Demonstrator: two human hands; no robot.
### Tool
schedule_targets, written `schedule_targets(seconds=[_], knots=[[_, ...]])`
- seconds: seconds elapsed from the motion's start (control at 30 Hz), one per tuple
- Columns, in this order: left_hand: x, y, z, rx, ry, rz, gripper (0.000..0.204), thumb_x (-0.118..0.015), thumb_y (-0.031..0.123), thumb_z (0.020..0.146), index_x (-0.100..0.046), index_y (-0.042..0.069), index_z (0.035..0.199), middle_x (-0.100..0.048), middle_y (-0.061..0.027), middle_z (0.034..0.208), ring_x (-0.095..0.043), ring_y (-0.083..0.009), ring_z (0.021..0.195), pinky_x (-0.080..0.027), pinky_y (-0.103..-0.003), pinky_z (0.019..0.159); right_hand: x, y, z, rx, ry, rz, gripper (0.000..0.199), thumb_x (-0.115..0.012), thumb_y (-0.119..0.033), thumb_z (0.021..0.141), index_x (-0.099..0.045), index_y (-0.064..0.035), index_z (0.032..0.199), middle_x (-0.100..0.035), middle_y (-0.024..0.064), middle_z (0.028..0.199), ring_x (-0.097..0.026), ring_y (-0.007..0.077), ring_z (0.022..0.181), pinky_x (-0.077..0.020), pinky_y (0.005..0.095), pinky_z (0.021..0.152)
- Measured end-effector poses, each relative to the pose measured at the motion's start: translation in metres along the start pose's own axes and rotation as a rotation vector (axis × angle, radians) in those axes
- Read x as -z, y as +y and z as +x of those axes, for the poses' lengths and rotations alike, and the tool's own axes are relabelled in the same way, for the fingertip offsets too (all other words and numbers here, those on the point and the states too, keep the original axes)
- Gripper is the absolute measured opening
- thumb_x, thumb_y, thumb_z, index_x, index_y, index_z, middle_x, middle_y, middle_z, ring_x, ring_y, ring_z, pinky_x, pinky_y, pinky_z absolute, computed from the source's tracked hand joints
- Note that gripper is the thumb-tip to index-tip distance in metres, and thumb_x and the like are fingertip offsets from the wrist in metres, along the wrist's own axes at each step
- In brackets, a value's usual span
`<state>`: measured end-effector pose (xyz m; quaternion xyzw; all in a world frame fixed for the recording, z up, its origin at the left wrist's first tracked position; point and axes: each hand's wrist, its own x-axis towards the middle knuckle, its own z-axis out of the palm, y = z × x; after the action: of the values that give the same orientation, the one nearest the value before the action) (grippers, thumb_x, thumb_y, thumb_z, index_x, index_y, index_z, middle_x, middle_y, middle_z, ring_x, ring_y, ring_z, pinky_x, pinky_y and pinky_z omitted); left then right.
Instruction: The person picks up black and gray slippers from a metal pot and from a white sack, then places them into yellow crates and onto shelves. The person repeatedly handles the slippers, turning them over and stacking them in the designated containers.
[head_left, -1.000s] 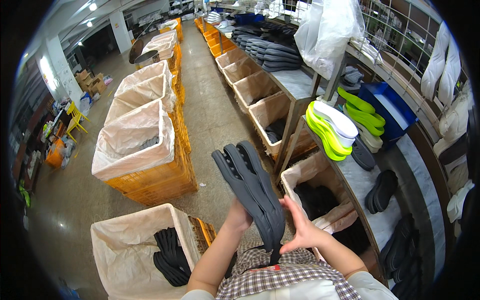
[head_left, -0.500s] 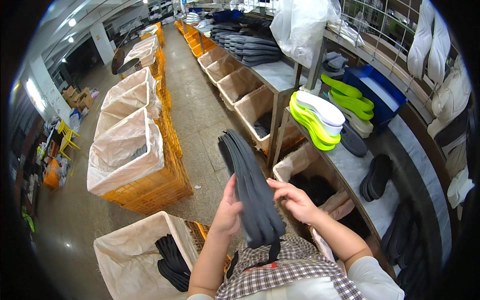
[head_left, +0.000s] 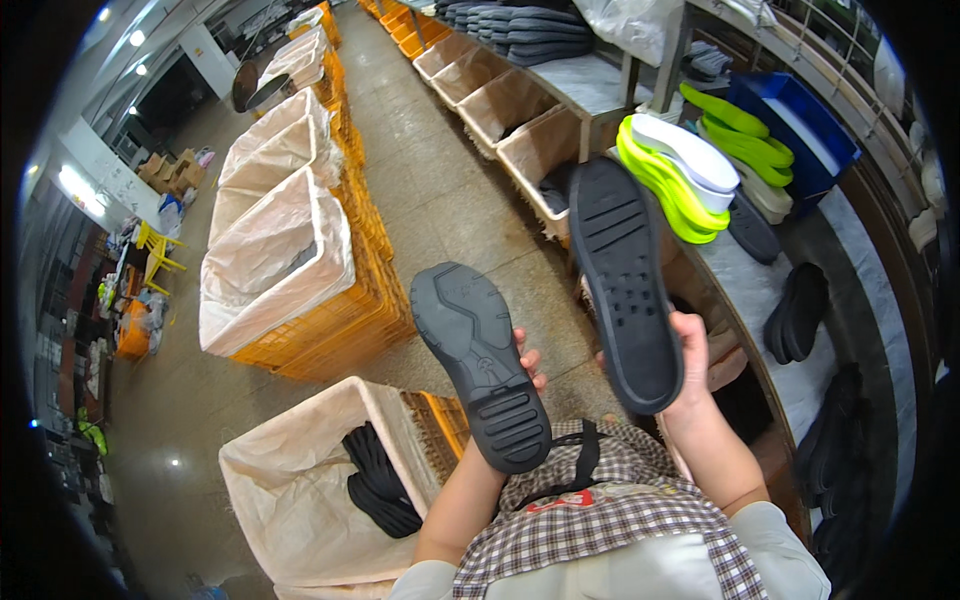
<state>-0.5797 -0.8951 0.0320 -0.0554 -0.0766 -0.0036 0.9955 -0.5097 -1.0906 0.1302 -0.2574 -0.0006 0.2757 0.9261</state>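
In front of my apron, my left hand [head_left: 529,365] is closed round a black shoe sole [head_left: 480,370], whose treaded face is turned up. Whether more soles lie under it is hidden. To the right and a little higher, my right hand [head_left: 692,355] grips another black shoe sole [head_left: 625,290] by its edge, the hollow side with small studs and ribs facing me. The two soles are apart. Below left, a cloth-lined basket [head_left: 270,450] has several black soles [head_left: 378,490] in it.
Lined orange crates [head_left: 310,320] stand in a row at left. On the right, a metal bench [head_left: 735,265] carries green and white soles [head_left: 690,170], a blue bin [head_left: 800,130] and black soles [head_left: 797,310]. More lined bins [head_left: 535,150] sit under it.
The stack of soles between my hands has been parted: my right hand has taken one sole off to the right. The left-hand sole now shows its tread. The view has shifted.
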Motion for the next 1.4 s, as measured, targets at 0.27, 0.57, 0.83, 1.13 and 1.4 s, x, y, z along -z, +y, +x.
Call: schedule_targets(seconds=[0.27, 0.57, 0.83, 1.13, 1.4], knots=[[-0.014, 0.006, 0.004, 0.162, -0.060, -0.035, 0.047, -0.056, 0.032, 0.092, -0.042, 0.003, 0.126, -0.051, -0.0130, 0.111, -0.054, -0.0246, 0.097, -0.050, -0.041, 0.084, 0.017, 0.013, -0.003, -0.035, -0.046, 0.021, 0.053, -0.048, -0.028, 0.084, -0.041, -0.0097, 0.134, -0.056, 0.0170, 0.121, -0.063, 0.0328, 0.097, -0.0540, 0.0474, 0.081], [-0.018, -0.023, 0.015, -0.310, 0.497, 0.955, 0.037, -0.052, 0.022, 0.095, -0.043, 0.001, 0.124, -0.053, -0.0096, 0.115, -0.057, -0.0184, 0.098, -0.052, -0.029, 0.076, 0.013, 0.057, -0.008, -0.070, -0.110, -0.696, 0.098, -0.075, -0.005, 0.070, -0.011, -0.0074, 0.144, -0.034, 0.0204, 0.139, -0.036, 0.0283, 0.129, -0.0305, 0.0397, 0.107], [-0.022, 0.005, 0.003, -0.073, 0.041, 0.051, 0.038, -0.057, 0.030, 0.089, -0.050, 0.004, 0.116, -0.051, -0.0100, 0.113, -0.047, -0.0176, 0.084, -0.042, -0.029, 0.064, 0.047, 0.023, -0.002, -0.220, -0.139, 0.064, 0.074, -0.068, -0.037, 0.079, -0.040, 0.0014, 0.135, -0.051, 0.0223, 0.129, -0.058, 0.0338, 0.110, -0.0491, 0.0473, 0.092], [-0.026, -0.002, 0.010, -0.026, -0.022, 0.027, 0.040, -0.056, 0.031, 0.089, -0.050, 0.007, 0.121, -0.051, -0.0101, 0.117, -0.047, -0.0185, 0.083, -0.043, -0.030, 0.063, 0.047, 0.020, -0.009, -0.192, -0.108, 0.151, 0.074, -0.069, -0.025, 0.079, -0.031, -0.0096, 0.141, -0.048, 0.0172, 0.132, -0.055, 0.0303, 0.115, -0.0506, 0.0441, 0.092], [-0.026, -0.006, 0.009, -0.028, 0.064, 0.031, 0.039, -0.060, 0.030, 0.087, -0.053, 0.005, 0.117, -0.052, -0.0096, 0.114, -0.046, -0.0170, 0.083, -0.042, -0.028, 0.065, 0.050, 0.019, -0.012, -0.176, -0.105, 0.140, 0.073, -0.069, -0.025, 0.080, -0.030, -0.0099, 0.140, -0.049, 0.0155, 0.130, -0.056, 0.0285, 0.114, -0.0507, 0.0426, 0.092]])
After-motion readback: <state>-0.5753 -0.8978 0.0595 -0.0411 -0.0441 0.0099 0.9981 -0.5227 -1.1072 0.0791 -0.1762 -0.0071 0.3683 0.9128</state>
